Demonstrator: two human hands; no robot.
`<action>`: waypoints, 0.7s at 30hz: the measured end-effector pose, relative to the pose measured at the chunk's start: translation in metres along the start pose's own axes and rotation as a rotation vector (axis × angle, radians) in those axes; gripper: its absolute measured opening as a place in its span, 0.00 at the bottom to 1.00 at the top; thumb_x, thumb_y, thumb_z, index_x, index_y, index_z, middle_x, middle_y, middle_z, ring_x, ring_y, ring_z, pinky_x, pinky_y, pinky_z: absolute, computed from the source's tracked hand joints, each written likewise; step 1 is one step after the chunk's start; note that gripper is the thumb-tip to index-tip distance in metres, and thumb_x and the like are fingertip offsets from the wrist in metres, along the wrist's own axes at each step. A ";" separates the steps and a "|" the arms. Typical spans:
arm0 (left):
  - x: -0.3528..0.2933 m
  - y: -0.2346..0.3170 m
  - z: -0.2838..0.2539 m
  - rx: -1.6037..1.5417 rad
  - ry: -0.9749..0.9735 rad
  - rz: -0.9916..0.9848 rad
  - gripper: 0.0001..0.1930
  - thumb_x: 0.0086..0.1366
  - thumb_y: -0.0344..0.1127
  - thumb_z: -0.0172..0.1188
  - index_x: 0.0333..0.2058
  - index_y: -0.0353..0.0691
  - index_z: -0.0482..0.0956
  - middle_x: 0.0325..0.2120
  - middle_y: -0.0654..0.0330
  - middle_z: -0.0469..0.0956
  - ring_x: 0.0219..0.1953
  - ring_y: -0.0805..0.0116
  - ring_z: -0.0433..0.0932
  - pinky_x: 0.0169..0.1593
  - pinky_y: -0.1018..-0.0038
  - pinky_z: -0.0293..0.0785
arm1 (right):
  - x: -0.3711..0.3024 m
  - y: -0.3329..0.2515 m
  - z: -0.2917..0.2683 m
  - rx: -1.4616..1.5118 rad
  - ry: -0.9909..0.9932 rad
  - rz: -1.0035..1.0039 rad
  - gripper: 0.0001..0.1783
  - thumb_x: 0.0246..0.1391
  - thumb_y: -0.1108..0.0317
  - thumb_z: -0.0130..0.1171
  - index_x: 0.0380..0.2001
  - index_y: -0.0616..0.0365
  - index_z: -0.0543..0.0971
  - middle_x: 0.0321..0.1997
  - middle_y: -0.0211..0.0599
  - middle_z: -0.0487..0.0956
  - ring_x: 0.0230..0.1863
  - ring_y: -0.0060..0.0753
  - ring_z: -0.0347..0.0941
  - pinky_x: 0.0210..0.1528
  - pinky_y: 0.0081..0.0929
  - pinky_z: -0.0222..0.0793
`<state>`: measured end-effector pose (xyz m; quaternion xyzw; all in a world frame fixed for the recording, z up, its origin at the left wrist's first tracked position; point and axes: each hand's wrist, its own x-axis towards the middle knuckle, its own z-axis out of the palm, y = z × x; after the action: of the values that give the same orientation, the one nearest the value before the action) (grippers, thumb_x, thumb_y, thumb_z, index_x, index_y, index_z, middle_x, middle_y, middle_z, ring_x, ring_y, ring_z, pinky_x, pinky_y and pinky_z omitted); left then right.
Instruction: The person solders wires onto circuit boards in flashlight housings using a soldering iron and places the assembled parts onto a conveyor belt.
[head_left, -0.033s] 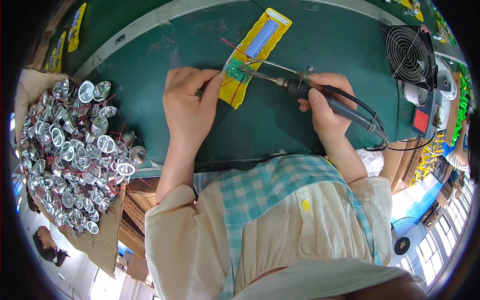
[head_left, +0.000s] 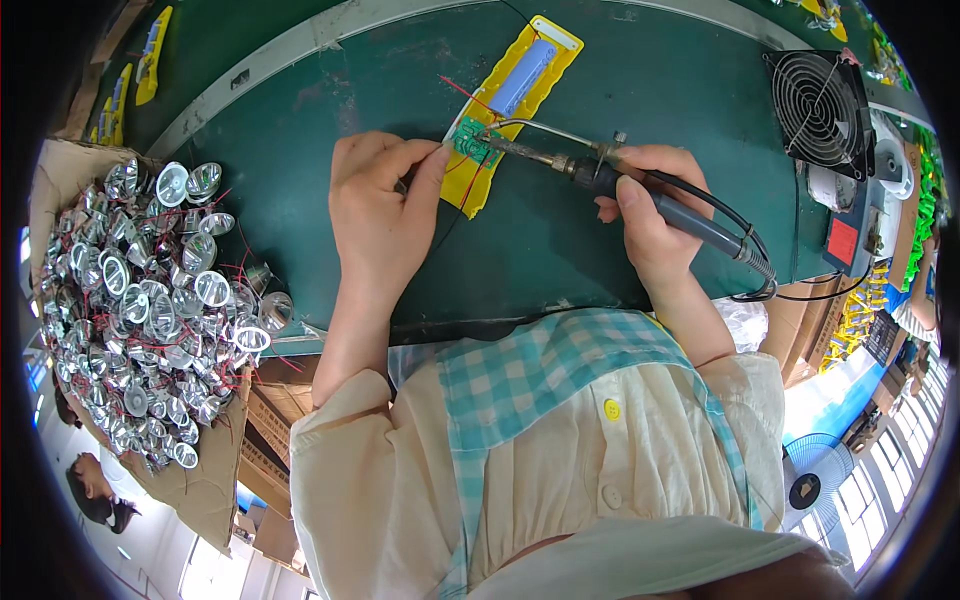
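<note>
A green circuit board (head_left: pixel 474 140) lies on the lower half of a yellow plastic housing (head_left: pixel 545 42), with a blue cylindrical battery (head_left: pixel 523 78) above it. My right hand (head_left: pixel 660 205) grips a soldering iron (head_left: pixel 690 222) with a thin metal tube clamped alongside. The iron's tip and the tube's end meet on the board. My left hand (head_left: pixel 385 195) is closed, thumb and forefinger pinched at the board's left edge; what lies between them is too small to make out. Thin red and dark wires run from the board and battery area.
At the left, a cardboard box (head_left: pixel 190 490) is heaped with silver reflector cups (head_left: pixel 150 300) trailing red wires. A black fan (head_left: pixel 818 112) stands at the right, near a boxy unit with a red patch (head_left: pixel 841 241). More yellow housings (head_left: pixel 152 55) lie at the far left.
</note>
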<state>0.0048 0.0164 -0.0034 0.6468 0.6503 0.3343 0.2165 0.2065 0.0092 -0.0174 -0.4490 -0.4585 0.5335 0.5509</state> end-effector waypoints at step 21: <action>0.003 -0.001 0.006 0.019 -0.048 0.067 0.02 0.43 0.27 0.56 0.18 0.35 0.74 0.19 0.59 0.69 0.29 0.63 0.64 0.31 0.73 0.61 | 0.000 0.002 0.001 -0.163 -0.076 -0.067 0.12 0.36 0.77 0.55 0.30 0.62 0.70 0.26 0.34 0.72 0.23 0.19 0.68 0.27 0.15 0.66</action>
<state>0.0082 0.0202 -0.0084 0.6781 0.6260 0.3197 0.2147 0.2055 0.0095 -0.0190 -0.4564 -0.5355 0.4925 0.5123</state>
